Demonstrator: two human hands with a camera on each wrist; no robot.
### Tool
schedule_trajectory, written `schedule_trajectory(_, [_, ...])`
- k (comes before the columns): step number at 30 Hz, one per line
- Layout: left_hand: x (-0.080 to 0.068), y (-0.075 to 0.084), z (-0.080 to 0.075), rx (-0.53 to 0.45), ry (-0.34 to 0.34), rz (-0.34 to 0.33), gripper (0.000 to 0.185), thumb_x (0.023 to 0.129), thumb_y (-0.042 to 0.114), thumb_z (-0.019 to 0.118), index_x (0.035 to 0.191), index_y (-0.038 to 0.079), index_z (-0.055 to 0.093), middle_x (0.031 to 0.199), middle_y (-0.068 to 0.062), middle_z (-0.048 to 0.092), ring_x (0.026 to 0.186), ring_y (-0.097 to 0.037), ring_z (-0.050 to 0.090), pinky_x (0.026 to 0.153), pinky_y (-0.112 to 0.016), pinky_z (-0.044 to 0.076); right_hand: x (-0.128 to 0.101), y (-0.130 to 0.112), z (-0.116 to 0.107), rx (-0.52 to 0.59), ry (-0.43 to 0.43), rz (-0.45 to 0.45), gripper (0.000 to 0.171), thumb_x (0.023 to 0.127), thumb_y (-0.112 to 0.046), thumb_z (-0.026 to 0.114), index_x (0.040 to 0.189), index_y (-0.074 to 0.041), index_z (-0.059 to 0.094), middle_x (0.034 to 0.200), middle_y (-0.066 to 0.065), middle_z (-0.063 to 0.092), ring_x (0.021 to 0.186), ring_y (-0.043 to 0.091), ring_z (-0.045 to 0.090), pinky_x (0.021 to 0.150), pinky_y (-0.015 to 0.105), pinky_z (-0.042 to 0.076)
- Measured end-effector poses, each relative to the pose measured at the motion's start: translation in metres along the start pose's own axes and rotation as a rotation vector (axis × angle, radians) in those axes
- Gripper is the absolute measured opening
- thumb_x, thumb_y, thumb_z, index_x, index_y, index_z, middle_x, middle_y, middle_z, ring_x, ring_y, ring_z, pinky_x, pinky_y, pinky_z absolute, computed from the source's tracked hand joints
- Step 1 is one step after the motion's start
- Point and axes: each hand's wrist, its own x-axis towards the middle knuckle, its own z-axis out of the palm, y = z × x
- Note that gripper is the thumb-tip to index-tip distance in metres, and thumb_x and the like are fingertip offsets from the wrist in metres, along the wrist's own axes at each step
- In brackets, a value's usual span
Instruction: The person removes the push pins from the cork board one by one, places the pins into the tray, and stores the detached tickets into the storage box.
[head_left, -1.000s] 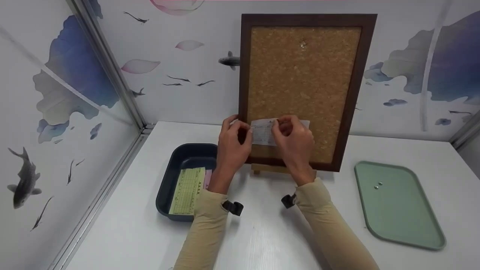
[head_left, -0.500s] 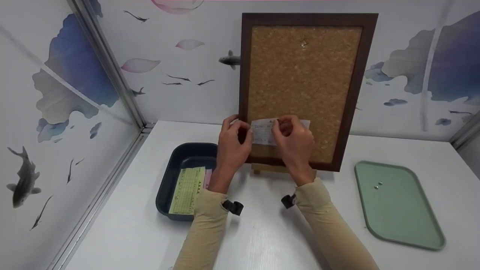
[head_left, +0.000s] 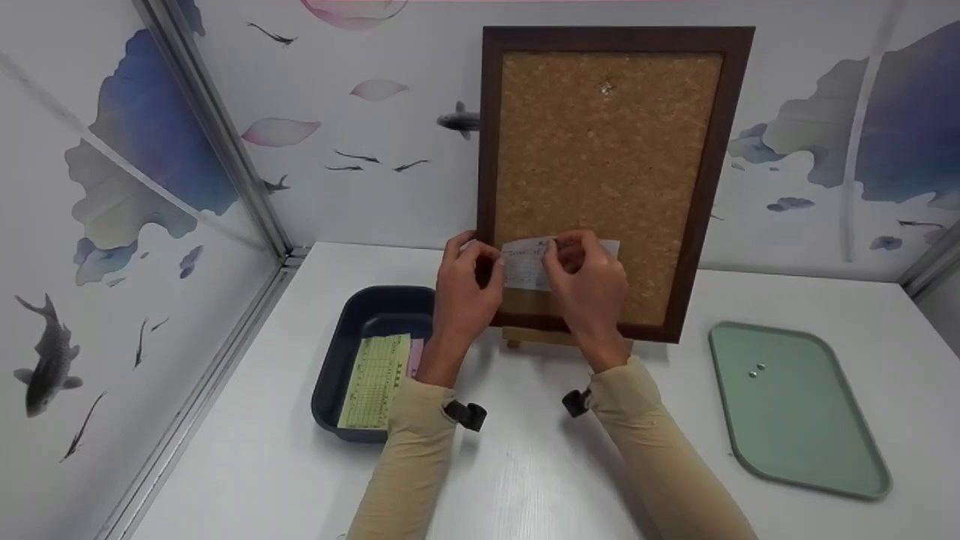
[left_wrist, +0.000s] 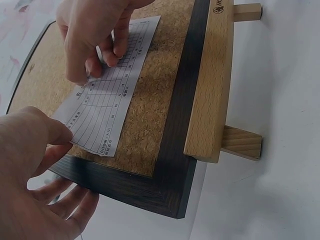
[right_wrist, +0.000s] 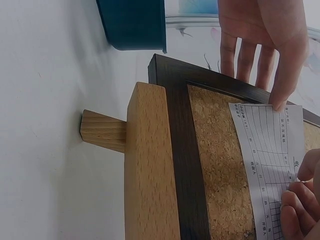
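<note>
A white printed receipt slip lies against the lower part of a framed corkboard. My left hand pinches the slip's left edge between thumb and index finger, its other fingers beside the dark frame. Over the slip's upper middle, my right hand presses bunched fingertips to the paper. Between them is what looks like a small pin, mostly hidden. In the left wrist view the near corner of the slip curls slightly off the cork.
A wooden stand supports the board. Left of it, a dark blue basin holds yellow-green and pink slips. Two small shiny pieces lie on a green tray at right. A shiny cluster sits high on the cork.
</note>
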Motion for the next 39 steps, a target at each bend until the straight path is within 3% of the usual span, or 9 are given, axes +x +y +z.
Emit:
schedule_trajectory(26, [-0.0010, -0.0005, -0.0016, 0.000, -0.008, -0.008, 0.011, 0.106, 0.019, 0.070, 0.111, 0.010, 0.075, 0.154, -0.013, 0.058, 0.149, -0.026, 0.054, 0.120, -0.043, 0.050, -0.0013, 0.0019, 0.0011, 0.045, -0.005, -0.030, 0.020, 0.100, -0.024, 0.078, 0.109, -0.007, 0.074, 0.085, 0.008, 0.080, 0.070, 0.019, 0.074, 0.064, 0.037, 0.060])
schedule_trajectory(39, [-0.0016, 0.0005, -0.0014, -0.002, -0.006, -0.015, 0.012, 0.105, 0.019, 0.071, 0.111, 0.010, 0.074, 0.154, -0.013, 0.058, 0.147, -0.026, 0.056, 0.119, -0.042, 0.051, -0.0040, 0.0019, 0.0019, 0.046, 0.036, -0.062, 0.020, 0.101, -0.024, 0.077, 0.108, -0.006, 0.078, 0.087, 0.008, 0.081, 0.070, 0.018, 0.075, 0.063, 0.036, 0.059])
